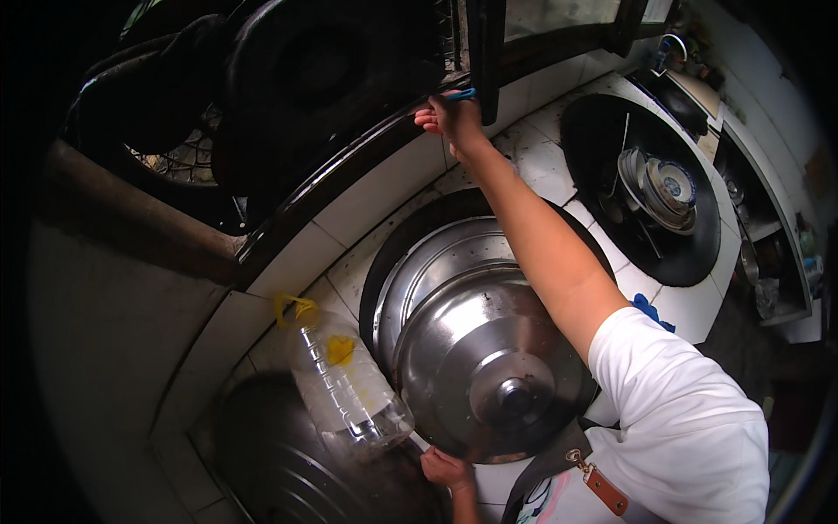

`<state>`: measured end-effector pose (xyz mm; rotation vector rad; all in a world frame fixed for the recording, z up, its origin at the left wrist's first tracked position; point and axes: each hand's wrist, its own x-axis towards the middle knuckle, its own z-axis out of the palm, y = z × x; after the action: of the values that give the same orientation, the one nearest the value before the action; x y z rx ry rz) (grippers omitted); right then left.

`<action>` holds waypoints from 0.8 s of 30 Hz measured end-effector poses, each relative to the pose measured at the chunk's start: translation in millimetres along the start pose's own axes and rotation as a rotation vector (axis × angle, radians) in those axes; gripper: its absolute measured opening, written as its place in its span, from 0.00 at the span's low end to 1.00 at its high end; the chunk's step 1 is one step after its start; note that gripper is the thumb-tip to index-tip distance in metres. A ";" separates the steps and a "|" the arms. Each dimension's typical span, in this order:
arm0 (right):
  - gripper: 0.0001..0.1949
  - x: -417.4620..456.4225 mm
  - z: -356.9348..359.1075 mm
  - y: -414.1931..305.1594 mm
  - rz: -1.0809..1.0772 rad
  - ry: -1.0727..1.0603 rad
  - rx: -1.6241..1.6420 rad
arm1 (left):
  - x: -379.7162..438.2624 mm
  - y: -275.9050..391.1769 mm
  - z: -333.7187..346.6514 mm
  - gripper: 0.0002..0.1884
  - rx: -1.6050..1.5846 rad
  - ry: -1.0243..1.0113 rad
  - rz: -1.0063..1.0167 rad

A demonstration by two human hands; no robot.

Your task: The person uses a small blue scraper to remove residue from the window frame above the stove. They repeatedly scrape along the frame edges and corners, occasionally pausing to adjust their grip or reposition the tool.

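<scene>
My right hand point(456, 121) reaches far out to the window sill, its fingers closed around a blue handle-like object point(461, 95). The rest of that object is hidden or too dark to make out. Near the counter's front edge, my left hand point(448, 466) is curled close to the rim of a domed stainless steel lid point(452, 367); whether it grips anything is hidden. Partly overlapping a wide metal lid or pan point(425, 275), the domed lid lies over a dark round wok opening. A large clear plastic bottle point(350, 386) with a yellow cap and handle is left of the lids.
A dark wok point(582, 164) at the right holds stacked bowls point(661, 183) and utensils. A blue cloth point(651, 311) lies by my sleeve. Dark round cookware point(314, 72) stands at the window frame point(488, 59). Another large dark metal lid point(281, 471) is at the lower left.
</scene>
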<state>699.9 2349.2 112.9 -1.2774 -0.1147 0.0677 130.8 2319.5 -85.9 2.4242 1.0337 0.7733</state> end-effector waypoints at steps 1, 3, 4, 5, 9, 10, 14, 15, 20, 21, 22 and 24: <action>0.07 4.9 -1.6 -2.6 -0.010 -0.008 -0.044 | 0.5 1.3 0.9 0.12 -0.004 0.001 -0.002; 0.07 9.8 -8.5 -8.5 -0.023 -0.024 -0.132 | 1.8 5.1 -0.3 0.11 -0.007 -0.007 -0.002; 0.06 11.4 -10.0 -11.6 0.122 -0.094 -0.139 | 1.6 6.3 -1.3 0.11 -0.007 -0.012 -0.003; 0.06 8.5 -5.4 -7.8 0.115 -0.116 -0.088 | 0.3 4.9 -1.6 0.11 0.002 -0.016 -0.005; 0.04 3.5 -3.7 -3.0 0.112 -0.092 0.044 | -1.5 -0.7 -2.3 0.10 0.015 -0.020 -0.006; 0.03 12.2 -16.7 -7.2 0.084 -0.021 0.034 | -1.0 1.1 -0.4 0.10 0.006 -0.019 -0.007; 0.04 10.6 -17.7 -0.4 0.021 -0.031 0.093 | -0.1 5.3 -0.3 0.11 0.002 -0.023 -0.008; 0.05 9.4 -11.6 2.3 0.012 -0.047 0.094 | 0.3 2.8 -2.1 0.11 0.006 -0.032 -0.019; 0.06 14.0 -15.4 -4.6 0.075 -0.029 0.082 | 0.6 2.1 -4.6 0.11 0.027 -0.046 -0.026; 0.06 10.4 -14.0 1.1 -0.006 -0.025 0.087 | 1.3 3.9 -4.3 0.10 0.021 -0.059 -0.027; 0.06 7.7 -10.6 7.1 -0.085 -0.020 0.090 | 1.7 5.0 -3.7 0.10 0.015 -0.074 -0.029; 0.06 -6.9 13.2 15.4 0.125 -0.138 0.143 | 0.8 4.3 -4.6 0.11 0.004 -0.076 -0.034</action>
<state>691.6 2365.4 101.6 -1.1352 -0.1459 0.2677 130.7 2318.0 -79.7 2.4132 1.0455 0.6629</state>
